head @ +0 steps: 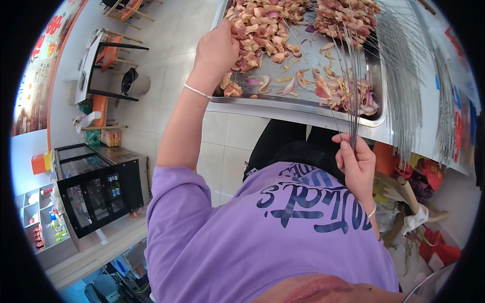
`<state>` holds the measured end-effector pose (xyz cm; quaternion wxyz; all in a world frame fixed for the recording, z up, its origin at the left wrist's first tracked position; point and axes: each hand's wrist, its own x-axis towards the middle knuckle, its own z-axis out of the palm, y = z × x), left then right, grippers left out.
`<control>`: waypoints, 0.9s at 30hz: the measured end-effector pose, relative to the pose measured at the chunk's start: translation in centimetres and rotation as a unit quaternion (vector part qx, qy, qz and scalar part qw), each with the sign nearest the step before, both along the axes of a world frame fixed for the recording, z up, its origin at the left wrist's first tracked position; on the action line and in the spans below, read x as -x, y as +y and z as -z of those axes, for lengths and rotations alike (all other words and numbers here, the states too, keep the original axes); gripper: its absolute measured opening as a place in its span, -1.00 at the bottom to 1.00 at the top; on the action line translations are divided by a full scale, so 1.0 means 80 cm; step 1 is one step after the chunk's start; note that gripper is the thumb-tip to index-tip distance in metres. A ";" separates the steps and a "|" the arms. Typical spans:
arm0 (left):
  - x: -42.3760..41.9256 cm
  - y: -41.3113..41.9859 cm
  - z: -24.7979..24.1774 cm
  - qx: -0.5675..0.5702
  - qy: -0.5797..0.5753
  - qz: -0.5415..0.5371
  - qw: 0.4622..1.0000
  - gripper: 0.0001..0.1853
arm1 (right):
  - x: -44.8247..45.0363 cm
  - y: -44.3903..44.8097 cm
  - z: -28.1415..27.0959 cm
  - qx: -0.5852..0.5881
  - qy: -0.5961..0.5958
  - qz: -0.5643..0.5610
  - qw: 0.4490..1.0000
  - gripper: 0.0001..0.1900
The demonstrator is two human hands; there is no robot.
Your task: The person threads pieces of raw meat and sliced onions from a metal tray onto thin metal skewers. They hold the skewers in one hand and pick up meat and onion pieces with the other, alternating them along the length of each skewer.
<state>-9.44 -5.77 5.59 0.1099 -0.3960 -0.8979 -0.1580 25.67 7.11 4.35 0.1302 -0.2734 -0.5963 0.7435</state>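
My left hand (218, 49) is at the left rim of a metal tray (295, 99), touching a heap of cut raw meat pieces (261, 34); its fingertips are hidden. My right hand (356, 159) holds a bundle of thin metal skewers (353, 94) near the tray's front edge, their shafts pointing away from me over the tray. One skewer slants off from the rest towards the heap. Skewered meat (341, 19) lies at the tray's back right. Sliced red onion (365, 98) with some meat lies in the near right corner, and more onion strips are scattered over the tray bottom.
Many loose metal skewers (398, 79) lie right of the tray, with another bundle (445, 110) farther right. Bags and a wooden stool (413, 197) are below the table at right. Across the floor at left stand a table (85, 72), orange chairs and a glass-door drinks cooler (102, 193).
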 end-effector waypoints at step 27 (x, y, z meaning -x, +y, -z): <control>-0.082 0.030 0.000 -0.520 -0.717 0.017 0.464 -0.71 | -0.002 -0.002 0.012 -0.031 -0.025 -0.030 0.999 -0.83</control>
